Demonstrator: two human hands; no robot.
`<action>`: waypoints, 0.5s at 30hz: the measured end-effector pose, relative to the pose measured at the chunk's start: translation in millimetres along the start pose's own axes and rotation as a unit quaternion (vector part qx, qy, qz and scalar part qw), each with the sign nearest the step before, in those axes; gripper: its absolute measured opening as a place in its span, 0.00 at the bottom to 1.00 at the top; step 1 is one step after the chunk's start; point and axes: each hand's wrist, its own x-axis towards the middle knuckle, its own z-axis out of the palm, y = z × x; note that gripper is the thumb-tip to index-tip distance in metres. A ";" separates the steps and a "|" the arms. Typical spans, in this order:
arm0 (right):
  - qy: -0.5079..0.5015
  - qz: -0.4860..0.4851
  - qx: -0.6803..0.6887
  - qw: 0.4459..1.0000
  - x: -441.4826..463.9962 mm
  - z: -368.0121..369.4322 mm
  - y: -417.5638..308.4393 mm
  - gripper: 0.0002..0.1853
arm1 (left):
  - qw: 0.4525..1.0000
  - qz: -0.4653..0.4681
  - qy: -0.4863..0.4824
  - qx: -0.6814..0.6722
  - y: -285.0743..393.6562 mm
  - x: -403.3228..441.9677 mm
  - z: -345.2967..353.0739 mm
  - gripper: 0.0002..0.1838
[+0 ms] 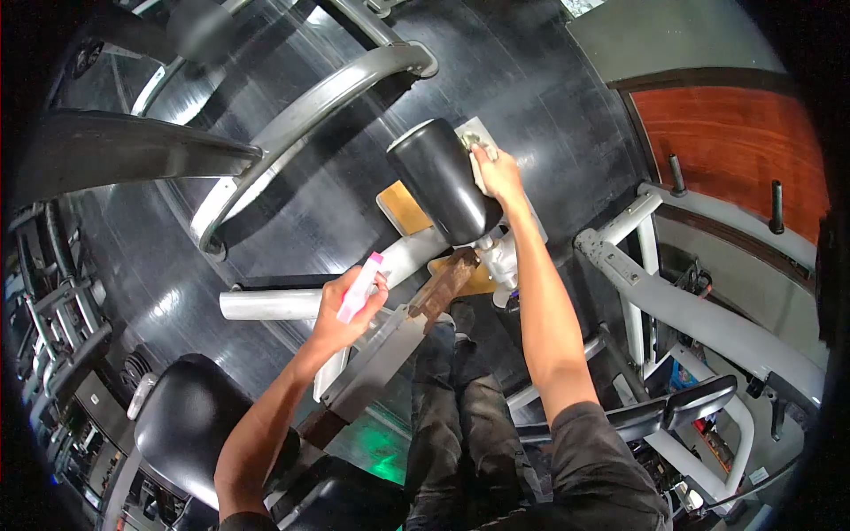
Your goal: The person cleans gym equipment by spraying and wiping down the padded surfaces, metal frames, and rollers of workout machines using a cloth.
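Observation:
My left hand (331, 317) is closed around a white and pink spray bottle (360, 290), seen from above with its head angled up and to the right. The bottle's lower part is hidden by my fingers. A light cloth (479, 142) is bunched in my right hand (500, 177), which is closed and held against the right side of a black padded roller (443, 175). This roller sits on a gym machine, tilted, near a worn brown metal bar (447, 281) that runs down toward my legs.
A curved grey frame tube (310, 106) crosses the upper left. Black seat pads (190, 425) lie at lower left. Another machine's light frame (691, 310) stands on the right, near a reddish wooden panel (730, 150). Dark floor (531, 71) lies beneath.

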 end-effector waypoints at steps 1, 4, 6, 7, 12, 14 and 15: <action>0.002 0.000 0.003 1.000 8.1 -1.8 8.5 0.22 | 0.999 -0.037 -0.001 -0.018 0.4 -0.6 0.9 0.04; -0.063 0.072 -0.003 0.995 3.8 -11.0 19.3 0.25 | 1.000 0.008 -0.007 0.015 3.0 -2.4 4.9 0.04; -0.045 0.035 -0.015 0.998 -16.1 -19.4 18.9 0.26 | 1.000 0.005 -0.022 0.019 8.8 -3.9 6.3 0.04; 0.017 -0.017 -0.042 0.999 -27.1 -16.8 21.2 0.26 | 1.000 -0.009 -0.025 -0.008 12.7 -4.6 9.4 0.04; 0.129 -0.249 -0.019 0.960 -112.6 -12.4 30.4 0.19 | 0.995 0.000 -0.032 -0.099 31.3 -19.4 37.3 0.05; 0.159 -0.268 -0.074 0.947 -132.2 -8.4 37.2 0.24 | 0.996 0.029 -0.019 -0.077 40.4 -32.7 57.5 0.06; 0.145 -0.270 -0.069 0.949 -138.5 -9.4 41.0 0.25 | 0.995 0.041 -0.026 -0.088 45.8 -40.6 68.5 0.07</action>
